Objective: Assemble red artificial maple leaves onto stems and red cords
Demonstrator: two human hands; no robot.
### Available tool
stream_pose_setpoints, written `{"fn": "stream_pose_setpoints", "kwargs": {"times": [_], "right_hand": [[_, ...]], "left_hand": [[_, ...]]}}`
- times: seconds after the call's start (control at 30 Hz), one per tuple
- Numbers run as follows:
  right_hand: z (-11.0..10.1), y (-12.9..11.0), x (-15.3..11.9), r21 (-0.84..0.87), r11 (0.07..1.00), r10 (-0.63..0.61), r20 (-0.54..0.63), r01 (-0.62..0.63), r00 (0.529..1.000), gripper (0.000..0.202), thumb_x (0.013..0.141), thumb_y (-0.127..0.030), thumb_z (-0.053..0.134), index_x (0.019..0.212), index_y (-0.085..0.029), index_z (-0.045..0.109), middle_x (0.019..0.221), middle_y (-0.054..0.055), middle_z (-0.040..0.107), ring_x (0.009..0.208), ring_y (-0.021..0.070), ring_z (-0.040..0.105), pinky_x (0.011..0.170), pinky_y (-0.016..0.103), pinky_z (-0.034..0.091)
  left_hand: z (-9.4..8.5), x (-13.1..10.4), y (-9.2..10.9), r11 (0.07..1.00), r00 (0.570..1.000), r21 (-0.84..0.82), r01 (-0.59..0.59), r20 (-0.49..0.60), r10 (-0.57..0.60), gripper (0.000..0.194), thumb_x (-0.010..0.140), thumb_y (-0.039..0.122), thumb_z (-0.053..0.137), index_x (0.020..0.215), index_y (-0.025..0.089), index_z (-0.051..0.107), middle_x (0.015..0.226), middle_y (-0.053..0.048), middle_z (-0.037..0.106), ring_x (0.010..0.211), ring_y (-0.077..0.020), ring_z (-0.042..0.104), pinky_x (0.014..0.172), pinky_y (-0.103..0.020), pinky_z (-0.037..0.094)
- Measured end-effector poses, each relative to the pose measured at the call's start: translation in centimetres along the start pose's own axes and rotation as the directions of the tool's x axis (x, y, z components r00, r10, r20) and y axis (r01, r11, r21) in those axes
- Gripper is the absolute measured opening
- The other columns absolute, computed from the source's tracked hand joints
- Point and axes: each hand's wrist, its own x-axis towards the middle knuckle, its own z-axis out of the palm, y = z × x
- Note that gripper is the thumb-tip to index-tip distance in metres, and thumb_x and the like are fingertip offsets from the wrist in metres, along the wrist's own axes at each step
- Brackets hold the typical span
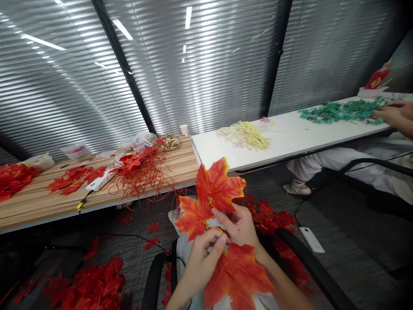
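Note:
Above my lap, my left hand [206,256] and my right hand [238,224] pinch the yellowish stems of red-orange artificial maple leaves close together. Two leaves, an upper one [220,184] and a smaller-looking one [192,215], fan out beyond my fingertips. A third leaf [239,275] hangs below my hands, over my right forearm. The fingers of both hands are closed, and the exact spot where the stems meet is partly hidden by them.
On the wooden table [174,172] lie red leaves, tangled red cords [142,176] and a white power strip [101,180]. The white table [284,142] holds yellow strips and green sprigs near another person's hands. Leaf piles and a white device [311,239] lie on the floor, beside chair armrests.

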Motion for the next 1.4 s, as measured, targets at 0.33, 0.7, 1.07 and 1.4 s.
{"fn": "stream_pose_setpoints", "kwargs": {"times": [0.33, 0.7, 1.07, 1.4], "right_hand": [[0.02, -0.28, -0.02, -0.001, 1.0, 0.001, -0.021, -0.001, 1.0, 0.026, 0.077, -0.037, 0.056, 0.071, -0.012, 0.061, 0.056, 0.001, 0.053, 0.051, 0.0101, 0.045, 0.048, 0.02, 0.041], [-0.13, -0.55, 0.11, -0.034, 0.999, -0.012, -0.004, 0.012, 1.0, 0.028, 0.078, -0.036, 0.056, 0.066, -0.012, 0.06, 0.055, 0.001, 0.054, 0.049, 0.0095, 0.045, 0.047, 0.02, 0.039], [-0.06, -0.4, 0.16, -0.065, 0.997, -0.051, 0.025, 0.052, 0.998, 0.027, 0.08, -0.033, 0.053, 0.064, -0.013, 0.058, 0.056, 0.001, 0.053, 0.049, 0.0087, 0.041, 0.048, 0.019, 0.038], [-0.22, -0.61, 0.19, -0.059, 0.996, -0.065, 0.027, 0.067, 0.997, 0.023, 0.078, -0.031, 0.054, 0.063, -0.013, 0.059, 0.054, 0.0, 0.053, 0.047, 0.0089, 0.044, 0.048, 0.02, 0.039]], "left_hand": [[-0.01, -0.06, -0.16, 1.0, 1.0, -0.007, -0.005, 0.003, 0.005, 0.032, 0.086, 0.038, 0.041, 0.076, 0.012, 0.057, 0.069, -0.002, 0.054, 0.065, -0.0107, 0.048, 0.062, -0.02, 0.035], [0.13, -0.01, -0.24, 1.0, 1.0, -0.001, -0.007, 0.009, 0.007, 0.032, 0.087, 0.038, 0.041, 0.073, 0.012, 0.054, 0.066, -0.001, 0.051, 0.063, -0.0099, 0.045, 0.06, -0.02, 0.033], [0.35, 0.04, -0.44, 1.0, 1.0, -0.019, 0.016, 0.026, -0.015, 0.032, 0.086, 0.038, 0.041, 0.069, 0.013, 0.05, 0.063, 0.0, 0.046, 0.06, -0.0089, 0.04, 0.056, -0.019, 0.03], [0.6, 0.09, -0.66, 0.999, 0.999, -0.007, 0.041, 0.025, -0.041, 0.034, 0.085, 0.04, 0.042, 0.072, 0.012, 0.053, 0.065, -0.001, 0.048, 0.061, -0.0096, 0.042, 0.057, -0.02, 0.031]]}}
